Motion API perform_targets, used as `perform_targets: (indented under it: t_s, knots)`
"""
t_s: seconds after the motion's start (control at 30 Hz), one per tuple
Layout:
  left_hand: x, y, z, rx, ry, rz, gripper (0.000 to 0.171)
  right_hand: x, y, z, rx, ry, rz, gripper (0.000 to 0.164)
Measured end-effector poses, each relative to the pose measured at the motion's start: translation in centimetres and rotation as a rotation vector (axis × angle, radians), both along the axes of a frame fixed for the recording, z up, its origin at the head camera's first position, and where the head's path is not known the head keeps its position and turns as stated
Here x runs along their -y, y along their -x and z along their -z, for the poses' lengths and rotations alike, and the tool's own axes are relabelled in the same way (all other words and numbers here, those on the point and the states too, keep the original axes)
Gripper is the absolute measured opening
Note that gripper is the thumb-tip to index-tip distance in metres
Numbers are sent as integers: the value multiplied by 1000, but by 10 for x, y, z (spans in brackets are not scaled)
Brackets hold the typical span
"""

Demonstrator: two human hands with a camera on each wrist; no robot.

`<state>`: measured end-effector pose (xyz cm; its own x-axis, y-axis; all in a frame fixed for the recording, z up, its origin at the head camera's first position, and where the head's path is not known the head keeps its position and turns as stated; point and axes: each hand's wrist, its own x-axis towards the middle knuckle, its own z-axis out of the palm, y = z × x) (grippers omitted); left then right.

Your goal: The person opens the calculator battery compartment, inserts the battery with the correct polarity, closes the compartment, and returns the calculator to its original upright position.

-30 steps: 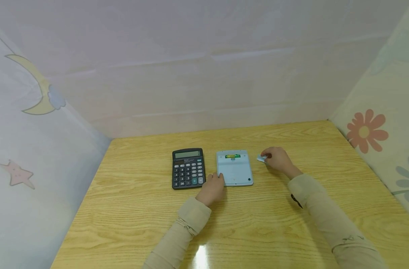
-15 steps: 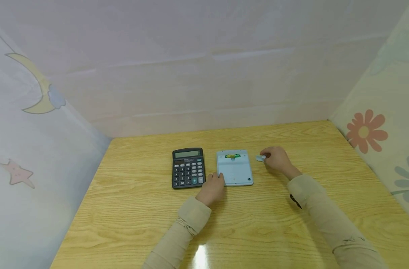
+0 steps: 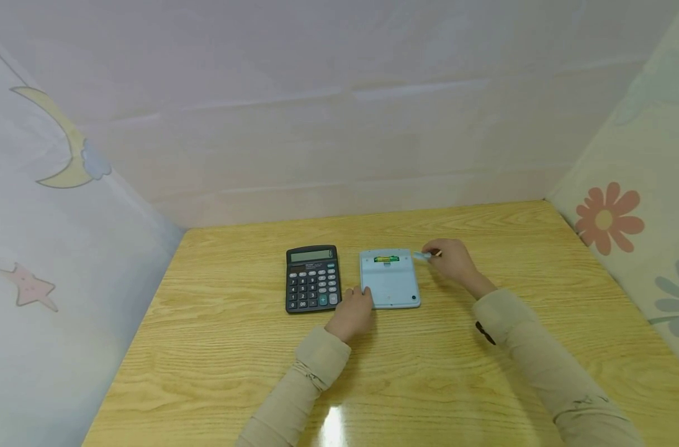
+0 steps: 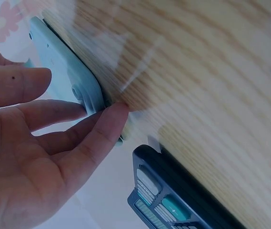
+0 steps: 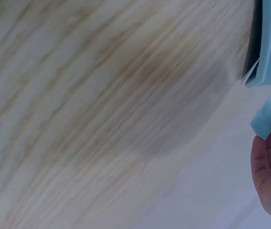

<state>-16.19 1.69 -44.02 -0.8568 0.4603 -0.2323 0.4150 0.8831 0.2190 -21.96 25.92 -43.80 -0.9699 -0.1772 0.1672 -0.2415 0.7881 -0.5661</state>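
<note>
A light blue calculator [image 3: 392, 288] lies face down, its battery bay uncovered with a green-and-yellow battery [image 3: 386, 259] in it. My left hand [image 3: 352, 315] rests at its lower left side; the left wrist view shows nearly straight fingers [image 4: 97, 152] with fingertips right at the calculator's edge. Just off the upper right corner, my right hand [image 3: 454, 261] pinches a small light blue battery cover [image 3: 422, 255] between thumb and fingers. In the right wrist view that cover [image 5: 267, 114] appears close to the calculator's corner [image 5: 268, 71].
A black desk calculator [image 3: 313, 279] lies face up to the left, close beside my left hand. The wooden table [image 3: 216, 347] meets a pale cloth wall [image 3: 339, 155] at the back, with printed side walls left and right.
My right hand has moved left with the battery cover, bringing it from the calculator's right side up to its upper right corner and tilting it. The left hand has stayed in place.
</note>
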Motion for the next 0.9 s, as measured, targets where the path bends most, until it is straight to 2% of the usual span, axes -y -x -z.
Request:
perform_targets:
  t_s: [0.6, 0.9]
  knots:
    - [0, 0, -1, 11, -7, -5, 52, 17, 1, -9, -82, -8, -25, 15]
    - [0, 0, 1, 10, -5, 1, 53, 27, 5, -7, -76, 1, -26, 15]
